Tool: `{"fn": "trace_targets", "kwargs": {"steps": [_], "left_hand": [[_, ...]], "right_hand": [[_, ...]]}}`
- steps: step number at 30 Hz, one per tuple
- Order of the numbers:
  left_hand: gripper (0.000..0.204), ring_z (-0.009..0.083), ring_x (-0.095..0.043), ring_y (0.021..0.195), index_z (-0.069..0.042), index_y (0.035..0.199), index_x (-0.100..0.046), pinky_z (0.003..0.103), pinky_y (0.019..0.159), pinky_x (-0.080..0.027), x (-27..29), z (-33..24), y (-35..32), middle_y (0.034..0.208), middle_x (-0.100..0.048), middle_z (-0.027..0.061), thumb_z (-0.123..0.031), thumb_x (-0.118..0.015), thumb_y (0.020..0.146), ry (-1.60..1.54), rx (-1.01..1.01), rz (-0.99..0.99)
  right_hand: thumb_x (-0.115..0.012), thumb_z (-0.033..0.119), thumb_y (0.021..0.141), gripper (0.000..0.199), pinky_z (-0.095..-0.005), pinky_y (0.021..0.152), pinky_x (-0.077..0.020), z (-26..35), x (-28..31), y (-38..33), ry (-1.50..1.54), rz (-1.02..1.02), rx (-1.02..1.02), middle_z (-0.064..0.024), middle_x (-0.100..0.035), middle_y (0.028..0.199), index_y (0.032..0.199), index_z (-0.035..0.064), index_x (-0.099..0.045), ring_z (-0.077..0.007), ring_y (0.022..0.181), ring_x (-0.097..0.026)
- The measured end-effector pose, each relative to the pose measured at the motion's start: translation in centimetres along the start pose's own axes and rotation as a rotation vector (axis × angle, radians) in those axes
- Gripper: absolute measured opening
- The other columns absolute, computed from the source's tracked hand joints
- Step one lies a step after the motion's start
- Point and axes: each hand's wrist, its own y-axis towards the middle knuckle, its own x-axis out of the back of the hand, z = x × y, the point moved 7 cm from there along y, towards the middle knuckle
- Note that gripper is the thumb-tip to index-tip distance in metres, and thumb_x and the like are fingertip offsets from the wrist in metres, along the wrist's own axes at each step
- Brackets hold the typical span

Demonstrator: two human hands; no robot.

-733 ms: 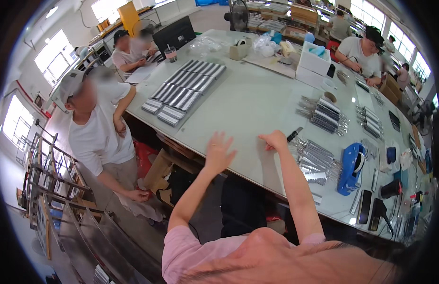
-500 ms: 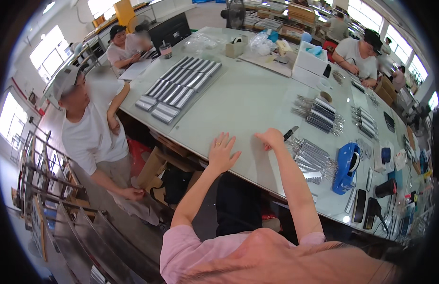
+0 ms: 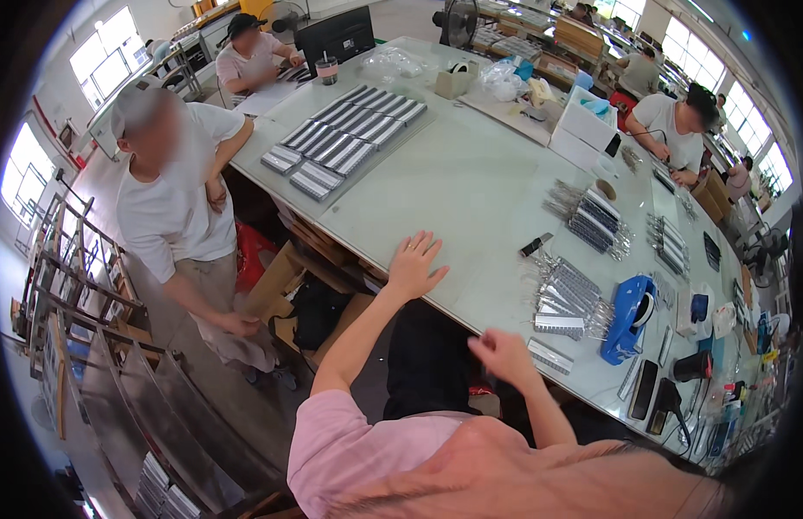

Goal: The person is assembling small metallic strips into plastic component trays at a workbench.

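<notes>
My left hand (image 3: 414,265) rests flat on the near edge of the pale green table (image 3: 471,182), fingers spread, holding nothing. My right hand (image 3: 504,356) hovers off the table edge, below it, fingers loosely curled and blurred, with nothing visible in it. Nearest to the right hand lie a small silver finned strip (image 3: 550,355) and a pile of silver finned metal parts (image 3: 564,294). A small black tool (image 3: 536,245) lies on the table beyond that pile.
A blue tape dispenser (image 3: 628,318) stands right of the pile. Rows of grey parts (image 3: 345,138) fill the table's far left. A person in a white shirt (image 3: 172,208) stands at the left beside metal racks (image 3: 81,329). Other people sit at the far side. Cardboard boxes (image 3: 280,277) sit under the table.
My right hand has come off the table and drawn back toward me, below the edge. My left hand stays flat on the table edge.
</notes>
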Motion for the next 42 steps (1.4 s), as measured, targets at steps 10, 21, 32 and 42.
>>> {"fn": "trace_targets", "kwargs": {"steps": [10, 21, 32, 42], "left_hand": [[0.022, 0.0282, -0.063, 0.085, -0.009, 0.096, -0.064, 0.040, 0.073, -0.051, 0.0, -19.2, -9.7, 0.092, -0.065, 0.0094, -0.016, -0.066, 0.075, -0.494, -0.583, -0.084], [0.025, 0.0359, -0.065, 0.080, -0.002, 0.093, -0.067, 0.043, 0.071, -0.052, -18.7, -19.6, -21.9, 0.091, -0.066, 0.0185, -0.025, -0.060, 0.087, -0.710, -0.094, 0.606], [0.028, 0.0366, -0.066, 0.088, -0.005, 0.102, -0.070, 0.043, 0.078, -0.053, -19.9, -22.1, -24.9, 0.096, -0.068, 0.0195, -0.024, -0.061, 0.083, -0.930, 0.021, 0.665], [0.061, 0.0311, -0.041, 0.130, -0.004, 0.126, -0.055, 0.047, 0.104, -0.033, -2.4, -31.4, -7.9, 0.131, -0.052, 0.0112, -0.042, -0.067, 0.080, -0.342, -0.644, 0.083]], "right_hand": [[-0.060, 0.030, 0.092, 0.039, -0.0311, 0.049, -0.0418, -21.8, -11.2, -19.3, 0.614, -0.221, -0.582, -0.0042, -0.052, 0.051, 0.067, 0.0003, -0.063, -0.0139, 0.051, -0.056], [-0.062, 0.021, 0.086, 0.022, -0.0410, 0.074, -0.0534, -23.6, -11.5, -17.1, 0.187, -0.415, -0.391, -0.0178, -0.069, 0.089, 0.098, 0.0032, -0.066, -0.0335, 0.083, -0.068], [-0.061, 0.026, 0.088, 0.027, -0.0441, 0.075, -0.0514, -24.8, -13.9, -18.6, 0.124, -0.325, -0.348, -0.0211, -0.068, 0.091, 0.099, 0.0017, -0.066, -0.0387, 0.087, -0.066], [-0.061, 0.038, 0.089, 0.036, -0.0440, 0.071, -0.0507, -27.1, -16.2, -15.8, 0.155, -0.115, -0.235, -0.0183, -0.069, 0.088, 0.105, 0.0056, -0.065, -0.0377, 0.084, -0.066]]}}
